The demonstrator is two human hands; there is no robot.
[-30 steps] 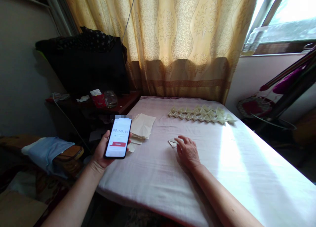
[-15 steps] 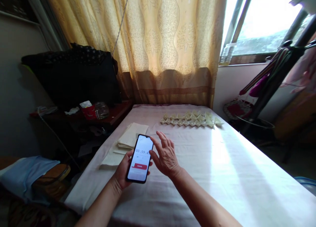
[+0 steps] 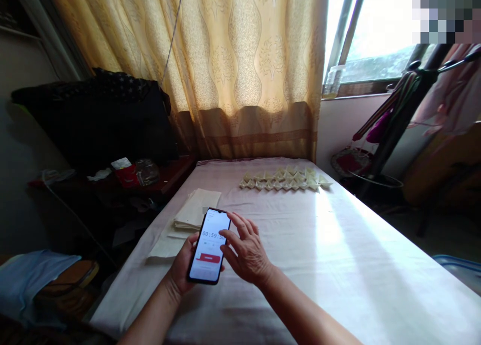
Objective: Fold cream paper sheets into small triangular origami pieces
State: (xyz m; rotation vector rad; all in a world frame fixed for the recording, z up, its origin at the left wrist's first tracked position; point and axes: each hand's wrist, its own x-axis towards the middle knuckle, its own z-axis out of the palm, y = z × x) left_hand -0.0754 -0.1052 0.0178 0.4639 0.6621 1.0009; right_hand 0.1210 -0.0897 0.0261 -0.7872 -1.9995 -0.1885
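My left hand (image 3: 182, 265) is wrapped round a black-edged smartphone (image 3: 209, 271), holding it tilted above the table. Its lit screen shows a timer reading of about 00:59:50 and a red button. Over the phone's right side hovers my right hand (image 3: 246, 249), fingers apart, the index finger near the digits; whether it touches the glass I cannot tell. Behind the phone lies a stack of cream paper sheets (image 3: 199, 207). Farther back on the right, several folded paper pieces (image 3: 281, 181) stand in rows.
A pale cloth covers the table (image 3: 285, 305). On a dark side stand at left sit a red container (image 3: 127, 176) and a clear jar (image 3: 147, 172), beside a black television (image 3: 101, 124). A curtain (image 3: 248, 74) hangs behind. A dark coat stand (image 3: 398, 114) rises at right.
My right hand has come in farther over the phone, its fingers now across the screen's right side. The timer digits have advanced. The whole view has shifted slightly.
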